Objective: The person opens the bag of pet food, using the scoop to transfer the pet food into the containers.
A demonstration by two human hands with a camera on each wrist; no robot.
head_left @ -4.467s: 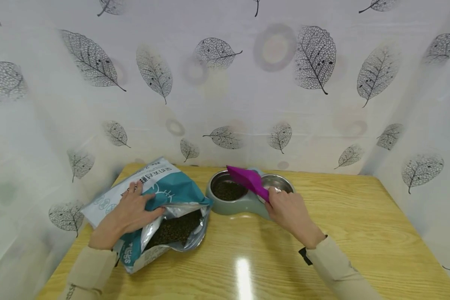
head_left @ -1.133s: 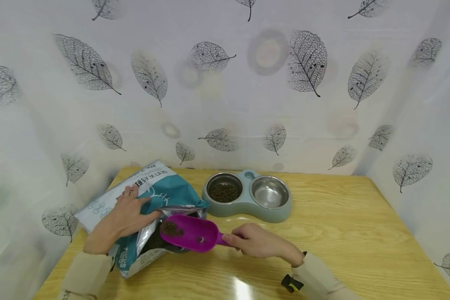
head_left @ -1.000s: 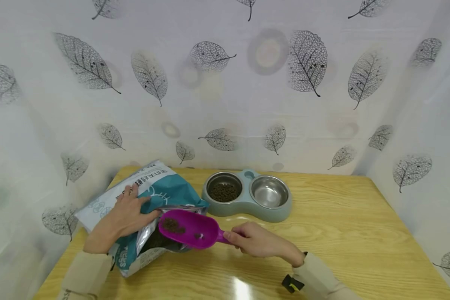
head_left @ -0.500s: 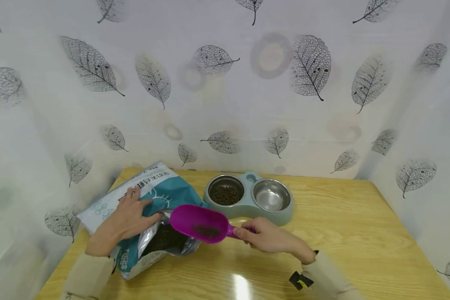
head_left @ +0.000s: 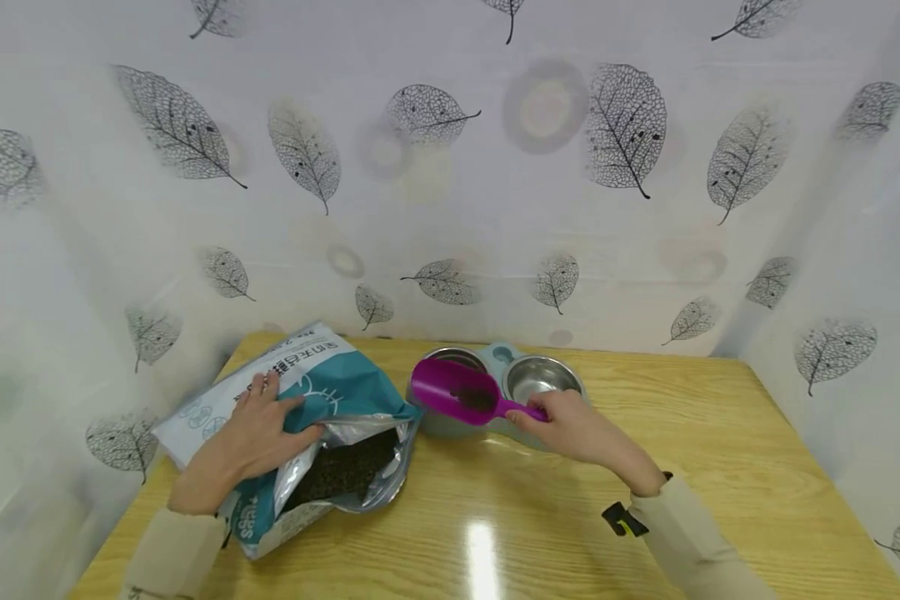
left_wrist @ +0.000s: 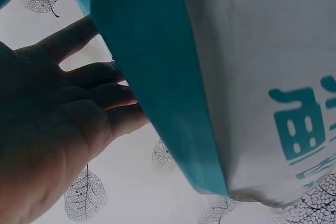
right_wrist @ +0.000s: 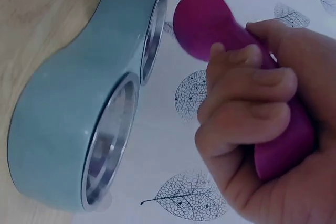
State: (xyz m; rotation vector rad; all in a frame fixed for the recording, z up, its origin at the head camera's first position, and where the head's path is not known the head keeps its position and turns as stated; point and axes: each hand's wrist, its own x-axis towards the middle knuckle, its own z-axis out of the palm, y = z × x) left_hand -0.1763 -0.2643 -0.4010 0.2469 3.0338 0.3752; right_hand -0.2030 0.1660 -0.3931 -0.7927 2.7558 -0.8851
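My right hand (head_left: 573, 429) grips the handle of a magenta scoop (head_left: 438, 387), its fingers curled round it in the right wrist view. Some brown kibble (head_left: 474, 398) lies in the scoop's rear part. The scoop is over the left bowl of a blue-green double pet bowl (head_left: 450, 427), hiding most of that bowl. The right steel bowl (head_left: 532, 377) shows bare metal. My left hand (head_left: 251, 433) rests with spread fingers on a teal-and-white pet food bag (head_left: 360, 379), thumb near its mouth. Dark kibble (head_left: 345, 471) fills the open mouth, which faces me.
The bag and the double bowl stand side by side toward the back of a wooden table (head_left: 682, 467). A white curtain (head_left: 450, 200) with leaf prints hangs behind and at both sides. Bare tabletop shows at the front and right.
The right hand has lifted the scoop with kibble out of the bag's mouth and carried it right and back, over the left bowl. The left hand has stayed on the bag.
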